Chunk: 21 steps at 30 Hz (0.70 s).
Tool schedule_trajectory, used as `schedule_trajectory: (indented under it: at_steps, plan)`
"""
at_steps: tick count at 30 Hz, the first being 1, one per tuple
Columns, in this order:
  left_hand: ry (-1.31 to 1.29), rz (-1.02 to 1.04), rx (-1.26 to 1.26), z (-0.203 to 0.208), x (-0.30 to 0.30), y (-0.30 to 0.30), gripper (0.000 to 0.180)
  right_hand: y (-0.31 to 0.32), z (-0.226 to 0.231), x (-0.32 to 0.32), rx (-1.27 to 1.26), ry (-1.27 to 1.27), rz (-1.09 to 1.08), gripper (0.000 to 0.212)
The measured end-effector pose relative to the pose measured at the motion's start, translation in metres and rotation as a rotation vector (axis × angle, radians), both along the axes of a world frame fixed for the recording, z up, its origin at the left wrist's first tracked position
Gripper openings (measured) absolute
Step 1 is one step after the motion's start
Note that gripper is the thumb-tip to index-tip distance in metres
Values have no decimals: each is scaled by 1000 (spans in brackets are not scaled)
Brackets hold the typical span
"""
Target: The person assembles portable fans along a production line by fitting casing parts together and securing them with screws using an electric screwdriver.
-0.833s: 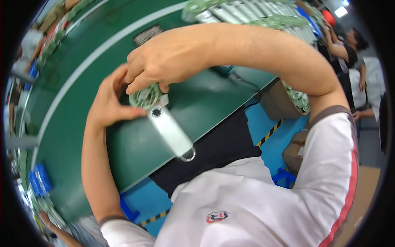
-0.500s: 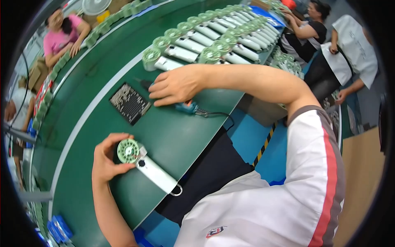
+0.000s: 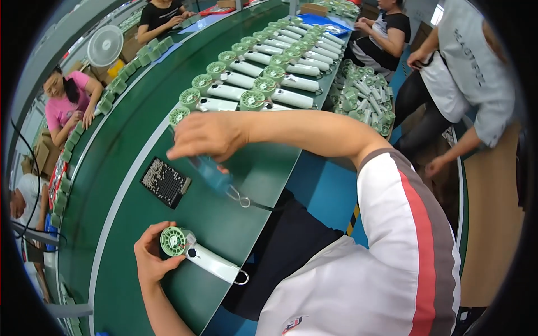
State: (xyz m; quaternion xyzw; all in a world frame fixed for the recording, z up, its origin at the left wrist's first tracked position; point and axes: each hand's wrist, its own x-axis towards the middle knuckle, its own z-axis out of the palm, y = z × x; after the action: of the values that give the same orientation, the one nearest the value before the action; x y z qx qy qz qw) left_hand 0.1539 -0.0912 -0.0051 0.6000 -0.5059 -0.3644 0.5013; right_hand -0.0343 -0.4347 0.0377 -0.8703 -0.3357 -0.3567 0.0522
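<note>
My left hand (image 3: pixel 152 255) grips a handheld fan by its round green head (image 3: pixel 173 241), thumb and fingers around the rim. The fan's white handle (image 3: pixel 216 265) lies across the green table towards its near edge, where a ring hangs past it. My right hand (image 3: pixel 207 136) is closed around a teal electric screwdriver (image 3: pixel 214 178), smeared by motion; its cord runs from the rear end towards my lap. The tool's tip is hidden. Between my hands lies a black screw tray (image 3: pixel 165 182) with many small screws in rows.
Rows of similar green and white fans (image 3: pixel 241 84) cover the table's far part. A bin heaped with fan parts (image 3: pixel 364 98) stands beyond its right edge. A white line (image 3: pixel 120 207) runs along the table. Several people work around, one standing at the right (image 3: pixel 465 67).
My right hand has taken up the electric screwdriver from the table beside the tray and lifted it. My left hand keeps its hold on the fan. The whole view has shifted.
</note>
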Motion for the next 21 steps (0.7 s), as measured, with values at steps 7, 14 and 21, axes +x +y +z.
schedule_trajectory:
  at_steps: [7,14,21]
  plan:
    - [13,-50,-63,-2,0,-6,81,70,52,28,901,-272,81,31]
    - [91,-11,-43,2,-2,7,79,115,62,94,1585,-95,171,16]
    - [101,-10,-35,3,-1,8,79,114,20,100,1503,2,-89,14]
